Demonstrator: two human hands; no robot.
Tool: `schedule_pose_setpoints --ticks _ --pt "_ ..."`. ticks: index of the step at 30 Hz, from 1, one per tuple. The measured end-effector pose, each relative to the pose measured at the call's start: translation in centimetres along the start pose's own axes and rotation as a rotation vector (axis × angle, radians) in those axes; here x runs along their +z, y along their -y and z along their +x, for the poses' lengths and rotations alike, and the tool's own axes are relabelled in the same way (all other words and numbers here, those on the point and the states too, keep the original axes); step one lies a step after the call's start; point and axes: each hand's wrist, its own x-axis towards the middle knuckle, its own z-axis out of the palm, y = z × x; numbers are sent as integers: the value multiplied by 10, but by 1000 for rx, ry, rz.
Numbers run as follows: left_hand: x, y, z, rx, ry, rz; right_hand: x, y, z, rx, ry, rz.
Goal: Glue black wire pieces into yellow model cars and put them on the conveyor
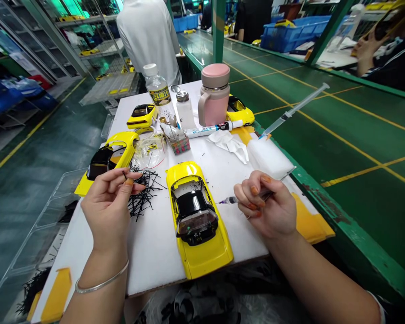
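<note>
Two bare hands over a white work table [155, 261], one on either side of a yellow toy car body [205, 262].
The left hand [108, 204] pinches a small dark piece [124, 175] between thumb and fingertips, just above a heap of thin black sticks [142, 200]; its other fingers are loosely bent. The right hand [269, 204] is curled closed around a slim syringe [230, 200], whose purple-based needle points left, near the car's side. The car body lies in the middle of the table's near part, its black cabin facing up, with neither hand on it.
</note>
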Motion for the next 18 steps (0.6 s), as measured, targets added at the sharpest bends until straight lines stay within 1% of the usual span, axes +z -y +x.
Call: schedule_pose_setpoints --ticks 2,4,7,9,11,14,15,16,18 --pt "-1 0 0 -9 6 2 -2 2 1 -13 -11 39" --pt "-2 1 0 -13 9 -1 -4 8 1 -51 -50 72" --pt "-3 2 1 -21 15 -30 -5 30 2 -171 -124 56" --pt "-4 2 1 -42 20 -48 -4 51 4 -272 -183 -23" --pt "-3 0 1 -64 12 -51 -3 71 8 -380 -260 -155" --pt "-3 -4 0 -65 -32 -48 -8 88 25 -546 -380 -383" --pt "-3 -5 0 -64 -42 -57 -11 89 32 -557 -401 -462" --pt "-4 -6 0 -58 -56 -69 -16 88 40 -538 -411 -533" --pt "-5 -5 1 -31 -82 -103 -25 85 53 -417 -404 -653"
